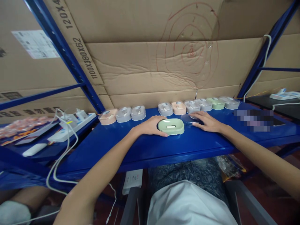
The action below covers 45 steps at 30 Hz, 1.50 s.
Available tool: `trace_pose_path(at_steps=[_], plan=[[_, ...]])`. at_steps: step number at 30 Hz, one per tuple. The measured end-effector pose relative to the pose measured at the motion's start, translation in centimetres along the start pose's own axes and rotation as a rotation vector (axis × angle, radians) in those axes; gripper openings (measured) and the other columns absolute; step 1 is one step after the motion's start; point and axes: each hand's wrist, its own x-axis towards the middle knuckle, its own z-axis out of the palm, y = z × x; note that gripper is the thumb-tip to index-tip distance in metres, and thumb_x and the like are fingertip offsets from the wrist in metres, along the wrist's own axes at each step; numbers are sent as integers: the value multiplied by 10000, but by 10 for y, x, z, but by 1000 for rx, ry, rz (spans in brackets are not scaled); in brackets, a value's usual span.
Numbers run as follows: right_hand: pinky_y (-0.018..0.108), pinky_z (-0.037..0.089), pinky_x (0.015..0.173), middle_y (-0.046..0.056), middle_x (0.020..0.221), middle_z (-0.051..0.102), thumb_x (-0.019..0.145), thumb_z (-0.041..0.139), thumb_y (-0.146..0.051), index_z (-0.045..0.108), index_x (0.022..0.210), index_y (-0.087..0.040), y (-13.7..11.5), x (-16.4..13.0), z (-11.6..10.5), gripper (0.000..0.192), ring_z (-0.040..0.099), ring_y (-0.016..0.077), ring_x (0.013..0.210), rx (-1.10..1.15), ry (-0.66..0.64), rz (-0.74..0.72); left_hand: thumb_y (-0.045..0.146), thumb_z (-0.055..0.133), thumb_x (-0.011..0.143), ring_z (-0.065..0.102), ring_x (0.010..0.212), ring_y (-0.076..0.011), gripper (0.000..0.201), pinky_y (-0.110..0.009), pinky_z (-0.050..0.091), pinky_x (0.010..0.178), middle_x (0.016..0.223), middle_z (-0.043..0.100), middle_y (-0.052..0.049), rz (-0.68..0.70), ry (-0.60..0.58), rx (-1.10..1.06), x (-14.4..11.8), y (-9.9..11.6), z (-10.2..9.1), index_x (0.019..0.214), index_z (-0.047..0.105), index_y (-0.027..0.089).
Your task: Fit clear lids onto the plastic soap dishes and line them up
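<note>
Left hand (150,125) flat on the blue tabletop (145,147), fingers loosely spread and curled against the left side of a green case (171,126), touching it without closing around it. Green case lying flat near the middle of the tabletop, closer to the back edge than the front, with a white piece set in its top. Right hand (207,122) laid palm down just to the right of the case, fingers resting on a clear lid (188,119) that lies flat on the tabletop, touching the case's right end; fingers extended, not gripping. Along the back edge, against the cardboard wall (150,62), two rows of similar cases: three at back left (123,114) in peach and grey, six at back right (199,105) in grey, peach and pale green. Beyond the left edge, a white power strip (70,128) with cables on a neighbouring shelf. Near the right edge, a blurred patch, contents not readable.
</note>
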Motion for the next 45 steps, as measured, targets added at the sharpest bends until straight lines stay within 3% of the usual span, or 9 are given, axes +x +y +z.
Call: trace_pose_path(at_steps=[9, 16, 21, 27, 31, 37, 45], plan=[[671, 383, 1269, 166, 1686, 513, 1068, 502, -646, 524, 1642, -265, 4, -3, 4, 690, 484, 440, 1547, -69, -37, 12, 745, 887, 713, 602, 1387, -410, 952, -563, 438, 1189, 1516, 666, -121, 16, 3, 12, 1, 0, 1, 1491, 622, 264], [689, 407, 1212, 181, 1668, 531, 1115, 375, -615, 518, 1642, -245, -5, -2, -1, 659, 508, 435, 1518, -260, -57, -11, 714, 885, 740, 567, 1428, -400, 962, -512, 412, 1213, 1551, 638, -123, -14, -25, 33, 0, 6, -1, 1519, 595, 232], [725, 377, 1199, 201, 1635, 555, 1106, 397, -592, 540, 1616, -206, -25, 9, -10, 656, 513, 475, 1472, -397, 41, -42, 726, 871, 745, 584, 1405, -402, 946, -533, 424, 1196, 1530, 651, -129, -4, -18, 39, 2, 4, 0, 1508, 602, 236], [669, 431, 1226, 177, 1708, 462, 1061, 521, -672, 389, 1693, -250, -76, 50, 1, 771, 458, 432, 1548, -110, 54, -180, 704, 871, 764, 593, 1399, -415, 940, -541, 434, 1189, 1526, 649, -148, 16, 25, 39, 1, 7, 3, 1519, 593, 218], [652, 508, 1152, 190, 1607, 564, 995, 643, -687, 431, 1663, -249, -99, 69, 25, 827, 583, 433, 1428, -11, 13, -272, 645, 880, 781, 606, 1379, -408, 913, -526, 439, 1178, 1491, 667, -156, 45, 34, 46, 1, 10, 5, 1521, 582, 200], [619, 549, 1106, 195, 1498, 647, 1009, 637, -662, 454, 1634, -217, -99, 62, 39, 788, 658, 417, 1322, 15, 17, -311, 606, 870, 788, 642, 1280, -403, 813, -531, 475, 1101, 1418, 699, -143, 51, 39, 59, 3, 13, 7, 1454, 616, 216], [589, 559, 1107, 217, 1430, 659, 1015, 643, -625, 645, 1450, -162, -99, 60, 41, 635, 668, 399, 1297, 45, 24, -306, 558, 874, 748, 635, 1252, -396, 778, -527, 482, 1079, 1386, 698, -133, 7, 23, 91, 4, 14, 10, 1406, 622, 228]])
